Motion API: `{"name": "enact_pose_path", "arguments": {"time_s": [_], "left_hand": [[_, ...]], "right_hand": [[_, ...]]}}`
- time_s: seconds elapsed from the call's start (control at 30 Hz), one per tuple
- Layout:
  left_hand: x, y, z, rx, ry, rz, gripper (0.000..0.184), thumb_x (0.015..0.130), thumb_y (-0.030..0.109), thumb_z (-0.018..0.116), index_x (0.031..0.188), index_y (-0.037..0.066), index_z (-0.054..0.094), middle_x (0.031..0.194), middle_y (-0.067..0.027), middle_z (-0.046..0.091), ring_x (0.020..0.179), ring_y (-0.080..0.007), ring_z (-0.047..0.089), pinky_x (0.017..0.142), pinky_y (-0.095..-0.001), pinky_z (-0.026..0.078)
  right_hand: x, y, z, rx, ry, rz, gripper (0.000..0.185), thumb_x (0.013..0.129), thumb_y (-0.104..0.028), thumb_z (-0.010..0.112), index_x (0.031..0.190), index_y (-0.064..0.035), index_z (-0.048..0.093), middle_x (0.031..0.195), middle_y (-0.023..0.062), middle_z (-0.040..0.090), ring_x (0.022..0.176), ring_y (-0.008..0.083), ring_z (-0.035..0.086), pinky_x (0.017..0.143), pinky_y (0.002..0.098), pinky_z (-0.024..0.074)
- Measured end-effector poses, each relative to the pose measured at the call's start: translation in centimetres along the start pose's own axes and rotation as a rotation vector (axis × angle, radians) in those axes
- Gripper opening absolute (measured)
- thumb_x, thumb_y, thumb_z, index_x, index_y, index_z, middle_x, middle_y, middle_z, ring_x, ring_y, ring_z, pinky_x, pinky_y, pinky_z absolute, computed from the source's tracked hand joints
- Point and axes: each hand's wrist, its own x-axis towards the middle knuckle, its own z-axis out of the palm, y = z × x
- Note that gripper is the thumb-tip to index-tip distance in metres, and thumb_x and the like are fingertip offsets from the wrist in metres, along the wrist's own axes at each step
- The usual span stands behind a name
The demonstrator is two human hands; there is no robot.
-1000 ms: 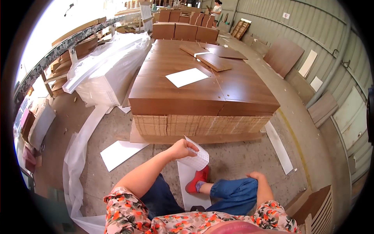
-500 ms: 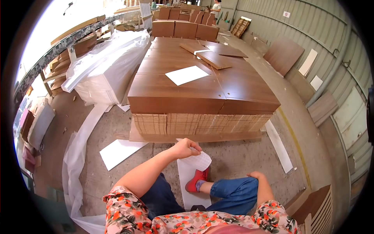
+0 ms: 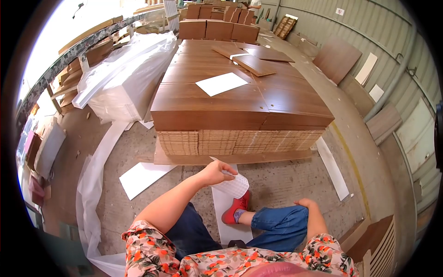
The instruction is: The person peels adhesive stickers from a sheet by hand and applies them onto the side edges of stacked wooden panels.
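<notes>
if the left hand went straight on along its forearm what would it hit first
Along that line, the left hand, holding a white sheet, would probably meet the front of the stack of brown panels first; depth and height are hard to judge here.

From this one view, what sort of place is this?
Likely a furniture workshop or warehouse: a big stack of brown boards fills the middle, a plastic-wrapped bundle sits beside it, and a ridged metal wall runs along the right.
</notes>
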Motion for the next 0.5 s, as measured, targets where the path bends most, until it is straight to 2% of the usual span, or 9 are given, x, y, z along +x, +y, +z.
{"name": "enact_pose_path", "arguments": {"time_s": [0.2,0.5], "left_hand": [[0.6,-0.4,0.1,0.01,-0.013,0.053,0.024,0.072,0.011,0.071,0.095,0.007,0.072,0.092,-0.009,0.07,0.087,-0.0154,0.063,0.081,-0.0278,0.048],[0.5,0.2,0.1,0.017,-0.025,0.018,0.024,0.071,0.012,0.072,0.095,0.008,0.072,0.094,-0.0081,0.07,0.088,-0.0156,0.064,0.083,-0.0281,0.048]], "right_hand": [[-1.4,-0.5,-0.2,-0.017,-0.005,0.017,0.054,0.081,-0.049,0.061,0.105,-0.0009,0.066,0.12,0.0155,0.059,0.111,0.0283,0.053,0.094,0.0354,0.04],[-2.2,-1.2,-0.3,-0.033,-0.017,0.022,0.053,0.081,-0.048,0.061,0.105,-0.0013,0.066,0.12,0.0149,0.059,0.111,0.028,0.054,0.094,0.0354,0.0402]]}}
